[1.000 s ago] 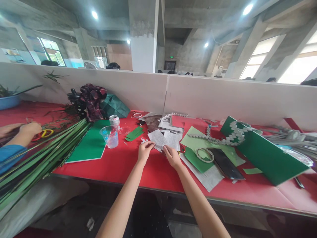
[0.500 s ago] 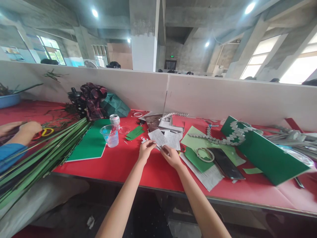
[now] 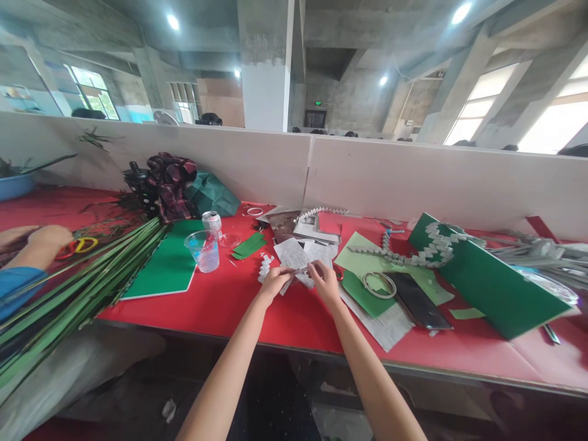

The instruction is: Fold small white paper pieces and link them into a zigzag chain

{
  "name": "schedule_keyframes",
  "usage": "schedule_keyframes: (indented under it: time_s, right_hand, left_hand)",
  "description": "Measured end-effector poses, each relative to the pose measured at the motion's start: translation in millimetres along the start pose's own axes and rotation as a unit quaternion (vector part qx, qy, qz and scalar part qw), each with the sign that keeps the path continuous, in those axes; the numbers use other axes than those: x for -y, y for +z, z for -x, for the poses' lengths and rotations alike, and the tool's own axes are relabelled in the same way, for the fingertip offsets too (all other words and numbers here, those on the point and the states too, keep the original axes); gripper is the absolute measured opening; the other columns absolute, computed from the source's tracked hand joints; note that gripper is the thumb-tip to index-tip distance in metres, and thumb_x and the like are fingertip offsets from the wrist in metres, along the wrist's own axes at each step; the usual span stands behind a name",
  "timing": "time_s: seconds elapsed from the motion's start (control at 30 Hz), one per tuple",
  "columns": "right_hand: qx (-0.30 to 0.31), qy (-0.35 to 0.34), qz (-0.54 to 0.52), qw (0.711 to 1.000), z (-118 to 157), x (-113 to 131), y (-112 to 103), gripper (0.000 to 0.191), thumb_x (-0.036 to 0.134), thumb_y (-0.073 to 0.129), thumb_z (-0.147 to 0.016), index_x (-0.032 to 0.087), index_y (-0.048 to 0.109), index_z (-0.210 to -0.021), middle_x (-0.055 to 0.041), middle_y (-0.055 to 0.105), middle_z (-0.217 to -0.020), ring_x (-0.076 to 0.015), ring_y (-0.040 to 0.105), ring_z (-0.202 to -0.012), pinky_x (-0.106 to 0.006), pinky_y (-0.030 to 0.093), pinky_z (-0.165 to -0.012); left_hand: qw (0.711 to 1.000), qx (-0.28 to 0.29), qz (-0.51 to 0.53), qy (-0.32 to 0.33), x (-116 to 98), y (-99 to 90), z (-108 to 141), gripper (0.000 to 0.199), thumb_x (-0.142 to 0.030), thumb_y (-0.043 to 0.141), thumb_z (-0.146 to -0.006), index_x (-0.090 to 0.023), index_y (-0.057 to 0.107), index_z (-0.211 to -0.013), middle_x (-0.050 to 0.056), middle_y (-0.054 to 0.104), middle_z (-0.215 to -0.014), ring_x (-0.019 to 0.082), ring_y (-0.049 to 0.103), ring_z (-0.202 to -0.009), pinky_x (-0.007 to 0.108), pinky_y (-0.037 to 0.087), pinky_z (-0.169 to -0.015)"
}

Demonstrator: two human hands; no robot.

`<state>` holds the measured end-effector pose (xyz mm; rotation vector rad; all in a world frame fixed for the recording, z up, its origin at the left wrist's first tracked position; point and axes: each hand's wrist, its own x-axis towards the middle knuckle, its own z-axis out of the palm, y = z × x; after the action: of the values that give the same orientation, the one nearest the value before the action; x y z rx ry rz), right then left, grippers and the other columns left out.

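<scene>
A narrow strip of paper (image 3: 301, 270), pale grey, is stretched between my two hands above the red table. The fingers of my left hand (image 3: 274, 283) are closed on its left end. My right hand (image 3: 325, 282) pinches the other end from above. Just left of my left hand lies a short zigzag chain of folded paper (image 3: 265, 268). Printed paper sheets (image 3: 289, 252) lie right behind my hands, partly covered by them. Close to my right hand, the red handle of scissors (image 3: 339, 273) shows; their blades are hidden.
Left are a plastic cup (image 3: 206, 252), a can (image 3: 212, 222), a green board (image 3: 160, 269) and long green leaves (image 3: 92, 278). Right lie a ring of tape (image 3: 379, 285), a phone (image 3: 420, 301) and a standing green board (image 3: 487, 282). Another person's hand (image 3: 50, 237) works at far left.
My hands have shifted slightly, and the strip is now lifted and held level between them. The short zigzag chain beside my left hand has come into fuller view.
</scene>
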<state>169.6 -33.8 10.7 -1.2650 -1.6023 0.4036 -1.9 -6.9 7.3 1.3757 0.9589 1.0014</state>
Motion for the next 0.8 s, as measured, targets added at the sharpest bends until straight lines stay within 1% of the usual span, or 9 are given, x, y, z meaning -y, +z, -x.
schedule_keyframes:
  time_s: [0.1, 0.17, 0.27, 0.33, 0.4, 0.5, 0.63, 0.7, 0.8]
  right_hand:
    - [0.053, 0.012, -0.097, 0.994, -2, -2, 4, 0.035, 0.049, 0.048, -0.086, 0.017, 0.060, -0.096, -0.0029, 0.063, -0.076, -0.0146, 0.056, -0.064, -0.024, 0.042, -0.056]
    - [0.081, 0.008, -0.107, 0.991, -3, -4, 6, 0.035, 0.046, 0.052, -0.084, 0.017, 0.062, -0.101, -0.0045, 0.065, -0.083, -0.0154, 0.058, -0.068, -0.024, 0.044, -0.058]
    - [0.079, -0.016, -0.091, 0.993, -3, -6, 9, 0.030, 0.041, 0.053, -0.084, 0.018, 0.065, -0.100, -0.0068, 0.066, -0.092, -0.0181, 0.060, -0.079, -0.027, 0.047, -0.065]
    - [0.070, -0.022, -0.083, 0.994, -2, -6, 11, 0.029, 0.038, 0.053, -0.084, 0.019, 0.065, -0.101, -0.0066, 0.066, -0.095, -0.0185, 0.061, -0.082, -0.027, 0.047, -0.066]
    - [0.069, -0.019, -0.084, 0.994, -1, -6, 12, 0.029, 0.036, 0.053, -0.083, 0.018, 0.064, -0.104, -0.0056, 0.066, -0.092, -0.0182, 0.061, -0.081, -0.027, 0.047, -0.066]
    - [0.077, -0.006, -0.100, 0.992, -1, -7, 13, 0.029, 0.034, 0.053, -0.083, 0.017, 0.063, -0.104, -0.0045, 0.066, -0.087, -0.0183, 0.061, -0.079, -0.027, 0.048, -0.067]
    - [0.099, 0.010, -0.152, 0.983, -2, -9, 15, 0.029, 0.035, 0.053, -0.083, 0.017, 0.062, -0.103, -0.0059, 0.067, -0.095, -0.0206, 0.062, -0.088, -0.031, 0.049, -0.075]
    - [0.110, 0.025, -0.191, 0.975, -3, -8, 15, 0.029, 0.036, 0.054, -0.083, 0.017, 0.062, -0.103, -0.0070, 0.067, -0.100, -0.0219, 0.062, -0.093, -0.033, 0.048, -0.079]
    - [0.118, 0.061, -0.254, 0.958, -3, -4, 13, 0.030, 0.037, 0.058, -0.079, 0.018, 0.063, -0.102, -0.0086, 0.067, -0.105, -0.0235, 0.062, -0.097, -0.035, 0.048, -0.082]
  left_hand:
    - [1.000, 0.009, 0.025, -0.007, -1, 0.8, 1, 0.016, -0.025, 0.058, -0.074, -0.021, 0.072, -0.079, 0.002, 0.071, -0.069, 0.021, 0.068, -0.072, 0.035, 0.052, -0.074]
    - [0.999, 0.018, 0.045, -0.013, -1, 1.3, 1, 0.015, -0.024, 0.058, -0.074, -0.021, 0.072, -0.079, 0.002, 0.071, -0.069, 0.021, 0.067, -0.069, 0.036, 0.052, -0.074]
    - [0.997, 0.039, 0.068, -0.025, 0, 3.1, 2, 0.014, -0.022, 0.059, -0.072, -0.018, 0.071, -0.078, 0.003, 0.071, -0.068, 0.021, 0.067, -0.067, 0.037, 0.053, -0.073]
    - [0.995, 0.055, 0.082, -0.033, 1, 5.3, 2, 0.015, -0.018, 0.059, -0.070, -0.017, 0.070, -0.081, 0.004, 0.071, -0.068, 0.021, 0.068, -0.068, 0.037, 0.053, -0.074]
    - [0.993, 0.064, 0.093, -0.040, 2, 7.7, 2, 0.018, -0.014, 0.059, -0.068, -0.016, 0.068, -0.083, 0.003, 0.070, -0.068, 0.020, 0.068, -0.068, 0.036, 0.053, -0.075]
    - [0.993, 0.059, 0.093, -0.042, 2, 9.9, 2, 0.017, -0.012, 0.058, -0.066, -0.015, 0.066, -0.080, 0.003, 0.069, -0.069, 0.019, 0.067, -0.067, 0.035, 0.053, -0.076]
    - [0.993, 0.083, 0.081, -0.036, 0, 9.0, 3, 0.012, -0.014, 0.058, -0.066, -0.015, 0.065, -0.076, 0.005, 0.069, -0.069, 0.020, 0.067, -0.069, 0.035, 0.053, -0.073]
    - [0.990, 0.105, 0.089, -0.031, -2, 7.8, 5, 0.012, -0.016, 0.058, -0.068, -0.015, 0.064, -0.078, 0.005, 0.070, -0.073, 0.021, 0.068, -0.072, 0.034, 0.053, -0.073]
    - [0.984, 0.133, 0.110, -0.034, -5, 6.8, 7, 0.014, -0.019, 0.060, -0.069, -0.016, 0.064, -0.082, 0.006, 0.071, -0.079, 0.021, 0.068, -0.079, 0.034, 0.053, -0.076]
